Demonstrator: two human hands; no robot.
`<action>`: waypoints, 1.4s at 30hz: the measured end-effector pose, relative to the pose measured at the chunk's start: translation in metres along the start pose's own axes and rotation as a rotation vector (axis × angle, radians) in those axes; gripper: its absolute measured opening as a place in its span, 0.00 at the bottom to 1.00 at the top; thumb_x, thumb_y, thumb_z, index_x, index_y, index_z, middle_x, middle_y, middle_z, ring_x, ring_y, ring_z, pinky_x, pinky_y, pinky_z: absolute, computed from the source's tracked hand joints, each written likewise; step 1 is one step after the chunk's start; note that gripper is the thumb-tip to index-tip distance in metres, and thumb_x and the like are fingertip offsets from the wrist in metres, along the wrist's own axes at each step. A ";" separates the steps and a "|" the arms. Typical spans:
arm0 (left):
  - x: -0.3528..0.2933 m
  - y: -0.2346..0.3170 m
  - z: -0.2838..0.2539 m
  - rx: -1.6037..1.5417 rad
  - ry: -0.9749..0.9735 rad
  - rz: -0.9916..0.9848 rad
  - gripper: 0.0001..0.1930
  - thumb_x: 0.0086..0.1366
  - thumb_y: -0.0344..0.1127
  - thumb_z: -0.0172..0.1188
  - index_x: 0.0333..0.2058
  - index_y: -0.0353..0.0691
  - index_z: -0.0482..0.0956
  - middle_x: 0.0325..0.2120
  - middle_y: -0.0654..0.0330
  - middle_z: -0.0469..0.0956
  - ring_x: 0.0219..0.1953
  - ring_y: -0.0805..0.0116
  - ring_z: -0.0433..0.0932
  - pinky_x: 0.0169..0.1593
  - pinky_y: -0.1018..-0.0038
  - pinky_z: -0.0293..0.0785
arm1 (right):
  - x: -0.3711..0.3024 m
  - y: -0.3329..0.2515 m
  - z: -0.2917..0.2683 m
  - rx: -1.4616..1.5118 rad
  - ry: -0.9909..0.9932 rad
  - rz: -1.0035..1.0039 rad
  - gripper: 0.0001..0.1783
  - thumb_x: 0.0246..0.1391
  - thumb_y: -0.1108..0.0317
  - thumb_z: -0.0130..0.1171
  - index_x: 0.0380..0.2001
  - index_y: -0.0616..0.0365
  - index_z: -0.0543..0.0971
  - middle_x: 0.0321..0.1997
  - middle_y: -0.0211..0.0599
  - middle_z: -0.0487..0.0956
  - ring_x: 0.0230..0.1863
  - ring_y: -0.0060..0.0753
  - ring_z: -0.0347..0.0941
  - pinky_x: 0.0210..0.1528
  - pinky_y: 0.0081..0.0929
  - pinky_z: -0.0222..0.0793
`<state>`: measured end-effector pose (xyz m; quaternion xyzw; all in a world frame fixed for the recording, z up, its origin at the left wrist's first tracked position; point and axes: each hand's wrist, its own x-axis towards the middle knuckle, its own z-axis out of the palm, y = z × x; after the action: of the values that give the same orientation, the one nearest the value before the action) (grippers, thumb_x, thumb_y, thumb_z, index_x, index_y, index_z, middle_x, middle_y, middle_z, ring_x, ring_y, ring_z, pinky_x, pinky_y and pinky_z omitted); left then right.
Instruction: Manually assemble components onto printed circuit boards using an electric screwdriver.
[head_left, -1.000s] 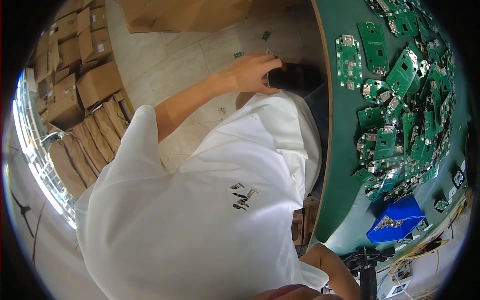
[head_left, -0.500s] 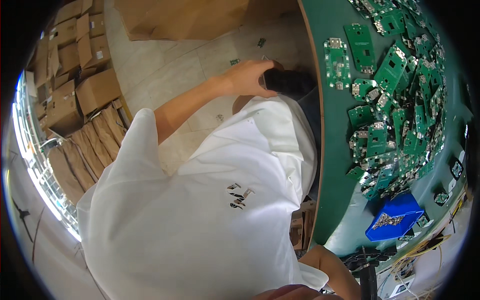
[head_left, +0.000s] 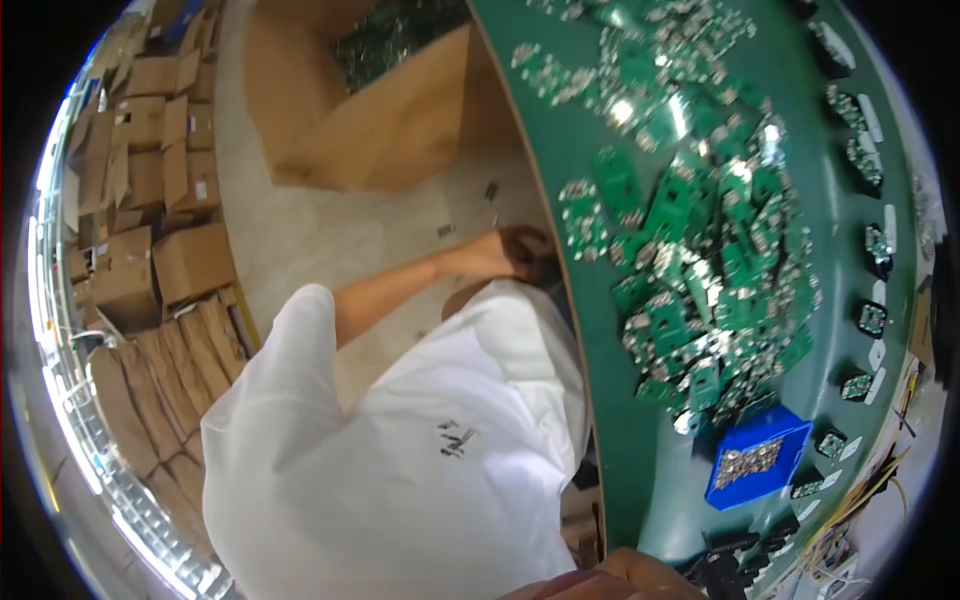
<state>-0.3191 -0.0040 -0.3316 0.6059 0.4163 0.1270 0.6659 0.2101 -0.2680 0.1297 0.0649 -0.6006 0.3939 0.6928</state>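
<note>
My left arm reaches forward past the white shirt, its hand (head_left: 505, 255) low beside the wooden front edge of the green bench (head_left: 630, 480). The fingers are blurred and in shadow against something dark near my lap, so whether they hold anything is unclear. At the lower edge a bare part of my right arm (head_left: 640, 572) shows beside the bench, its hand out of sight. A wide heap of green circuit boards (head_left: 715, 270) covers the bench to the right of my left hand. One board (head_left: 583, 220) lies at the heap's near side.
A blue bin (head_left: 760, 490) of small metal parts stands below the heap. Small boards (head_left: 872, 318) line the far side. An open cardboard box (head_left: 390, 145) with boards inside stands on the floor ahead. Cartons (head_left: 145, 185) are stacked at left. Stray boards (head_left: 447, 230) lie on the floor.
The view has shifted, showing more of the cardboard box and the bench's far side. My left hand appears lower, its fingers now more hidden in shadow; less of my right arm shows.
</note>
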 end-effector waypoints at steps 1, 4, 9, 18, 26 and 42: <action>0.005 0.011 0.002 0.025 0.004 0.029 0.35 0.58 0.43 0.73 0.62 0.36 0.75 0.37 0.54 0.84 0.35 0.67 0.80 0.41 0.72 0.78 | 0.003 0.004 0.005 -0.129 0.011 0.058 0.26 0.76 0.43 0.39 0.43 0.56 0.69 0.30 0.30 0.69 0.15 0.22 0.62 0.10 0.22 0.62; 0.020 0.030 0.009 0.187 -0.011 -0.192 0.33 0.59 0.45 0.73 0.62 0.39 0.76 0.39 0.54 0.85 0.37 0.67 0.82 0.42 0.71 0.79 | 0.011 0.019 0.022 -0.517 0.069 0.232 0.27 0.76 0.42 0.39 0.43 0.57 0.69 0.29 0.32 0.70 0.14 0.22 0.63 0.09 0.23 0.63; 0.039 -0.006 0.022 0.178 0.012 -0.028 0.30 0.61 0.47 0.71 0.60 0.41 0.78 0.43 0.51 0.87 0.40 0.59 0.84 0.46 0.67 0.80 | 0.023 0.032 0.022 -1.042 0.214 0.465 0.28 0.75 0.41 0.40 0.43 0.59 0.70 0.28 0.34 0.72 0.12 0.24 0.65 0.08 0.23 0.64; 0.020 0.071 0.006 0.524 0.008 0.242 0.31 0.65 0.49 0.65 0.63 0.39 0.77 0.61 0.48 0.79 0.56 0.46 0.80 0.57 0.56 0.77 | -0.001 -0.017 -0.002 -0.958 0.181 0.520 0.29 0.65 0.36 0.50 0.46 0.53 0.73 0.31 0.28 0.72 0.15 0.24 0.64 0.15 0.21 0.65; -0.037 0.203 -0.030 0.906 -0.233 -0.117 0.26 0.66 0.40 0.68 0.62 0.42 0.79 0.55 0.52 0.84 0.49 0.45 0.83 0.53 0.57 0.78 | 0.033 0.005 0.063 -1.494 0.365 0.062 0.38 0.64 0.32 0.48 0.62 0.52 0.72 0.39 0.39 0.73 0.26 0.35 0.71 0.18 0.26 0.72; 0.009 0.409 0.190 0.421 -0.424 0.883 0.13 0.53 0.28 0.74 0.39 0.40 0.88 0.48 0.55 0.84 0.52 0.51 0.80 0.55 0.57 0.79 | -0.041 -0.144 -0.069 -2.058 0.833 -0.522 0.16 0.69 0.50 0.49 0.49 0.45 0.62 0.18 0.45 0.78 0.13 0.40 0.74 0.13 0.29 0.72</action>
<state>-0.0424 -0.0356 0.0225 0.8562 -0.0055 0.1836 0.4828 0.3550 -0.3462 0.1296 -0.5467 -0.3302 -0.4507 0.6236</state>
